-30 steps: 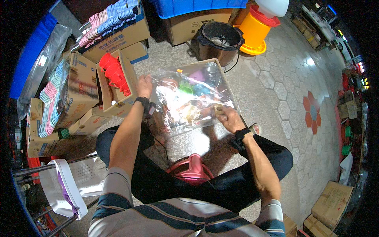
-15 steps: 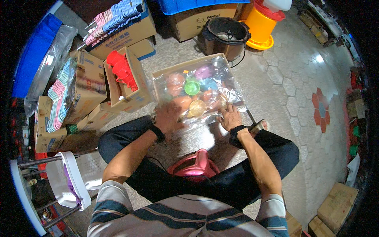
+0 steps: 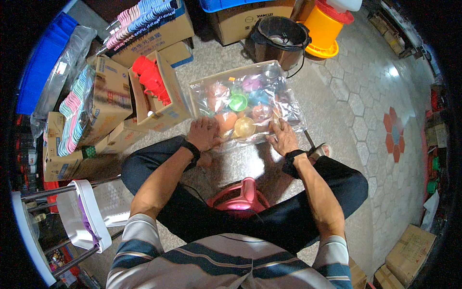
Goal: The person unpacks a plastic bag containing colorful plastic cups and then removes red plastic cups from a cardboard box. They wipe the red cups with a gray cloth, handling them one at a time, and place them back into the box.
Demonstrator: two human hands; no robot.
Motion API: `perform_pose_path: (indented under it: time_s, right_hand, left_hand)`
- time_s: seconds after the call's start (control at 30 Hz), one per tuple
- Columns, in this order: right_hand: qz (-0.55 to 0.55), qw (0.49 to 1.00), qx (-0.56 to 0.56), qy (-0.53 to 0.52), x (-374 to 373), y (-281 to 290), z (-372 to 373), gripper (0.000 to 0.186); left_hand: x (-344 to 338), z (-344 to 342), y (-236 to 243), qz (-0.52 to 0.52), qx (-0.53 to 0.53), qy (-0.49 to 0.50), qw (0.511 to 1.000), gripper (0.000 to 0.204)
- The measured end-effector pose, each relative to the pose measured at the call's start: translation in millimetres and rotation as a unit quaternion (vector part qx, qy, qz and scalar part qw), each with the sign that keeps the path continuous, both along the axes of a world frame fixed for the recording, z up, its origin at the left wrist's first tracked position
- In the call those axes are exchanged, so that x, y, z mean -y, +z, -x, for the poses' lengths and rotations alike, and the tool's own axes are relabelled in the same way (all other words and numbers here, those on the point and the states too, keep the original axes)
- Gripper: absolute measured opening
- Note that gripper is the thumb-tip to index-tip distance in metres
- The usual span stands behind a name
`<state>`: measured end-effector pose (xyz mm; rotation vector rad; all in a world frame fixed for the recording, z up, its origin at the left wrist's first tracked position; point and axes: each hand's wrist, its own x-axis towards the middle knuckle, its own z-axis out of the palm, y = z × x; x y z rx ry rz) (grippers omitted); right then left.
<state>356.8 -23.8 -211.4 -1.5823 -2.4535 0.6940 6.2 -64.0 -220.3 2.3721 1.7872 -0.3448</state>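
Clear plastic film (image 3: 269,108) covers a shallow cardboard box (image 3: 231,72) on the floor in front of me. Through the film show several round, cup-like items, among them a green one (image 3: 238,102), a yellow one (image 3: 244,127) and a purple one (image 3: 252,84); glare hides their details. My left hand (image 3: 203,133) rests at the box's near left corner, its fingers stretched forward along the film's edge. At the near right corner, my right hand (image 3: 284,137) lies on the film, with its thumb apart from its fingers. Both hands look open.
A carton of red cups (image 3: 153,79) stands to the left, beside cartons topped with bundles of hangers (image 3: 77,113). Beyond the box are a dark pot (image 3: 281,43) and a yellow-red feeder (image 3: 323,29). A pink stool (image 3: 240,197) is between my legs; a white rack (image 3: 79,216) stands lower left.
My left hand has drawn back off the film to the box's left corner. My right hand has shifted slightly on the film. The whole view has moved a little.
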Motion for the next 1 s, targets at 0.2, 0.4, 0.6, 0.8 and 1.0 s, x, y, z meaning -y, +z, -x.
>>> perform_pose_path:
  time_s: [0.2, 0.4, 0.6, 0.8, 1.0]
  right_hand:
    - [-0.018, 0.992, 0.124, 0.011, 4, 4, 4, 0.064]
    - [-0.01, 0.994, 0.107, 0.017, -2, -2, 3, 0.067]
    - [0.002, 0.996, 0.083, 0.018, -9, -5, 2, 0.061]
    - [-0.075, 0.993, 0.085, 0.021, -10, 3, 2, 0.053]
    - [-0.103, 0.987, 0.123, -0.024, -13, 26, -10, 0.029]
  left_hand:
    - [15, -33, 35, -0.039, 0.082, -0.089, 0.992, 0.077]
    - [42, -62, 39, 0.084, -0.029, -0.023, 0.996, 0.072]
    - [21, -23, 10, 0.056, 0.086, -0.036, 0.994, 0.061]
    - [6, -15, 3, 0.001, 0.035, -0.018, 0.999, 0.059]
    - [13, -18, 1, 0.044, 0.017, -0.045, 0.998, 0.053]
